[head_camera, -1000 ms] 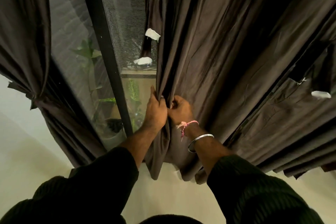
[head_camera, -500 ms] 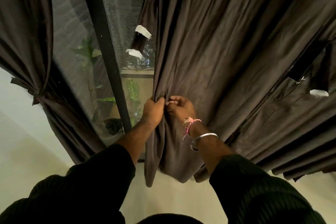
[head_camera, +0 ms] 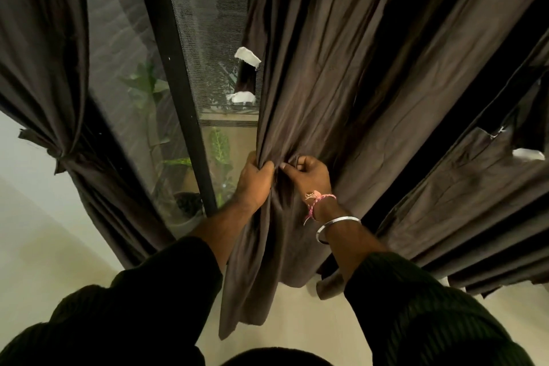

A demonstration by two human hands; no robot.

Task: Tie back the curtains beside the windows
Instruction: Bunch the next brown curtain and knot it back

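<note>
Between both hands point(head_camera: 279, 178), bunched curtain point(head_camera: 312, 74) edge, gripped

A tall window point(head_camera: 118, 74) occupies the upper left, divided by a dark vertical frame bar point(head_camera: 175, 83). The pane to the right of the bar carries a fine mesh screen point(head_camera: 208, 24). Through the glass, a brick wall point(head_camera: 113, 9) and green potted plants point(head_camera: 154, 98) are visible (one dark pot point(head_camera: 187, 205) stands near the foot of the bar). The floor point(head_camera: 44, 246) is pale, smooth and evenly toned. Interior lighting is dim; the brightest area is the floor at lower left.
</note>
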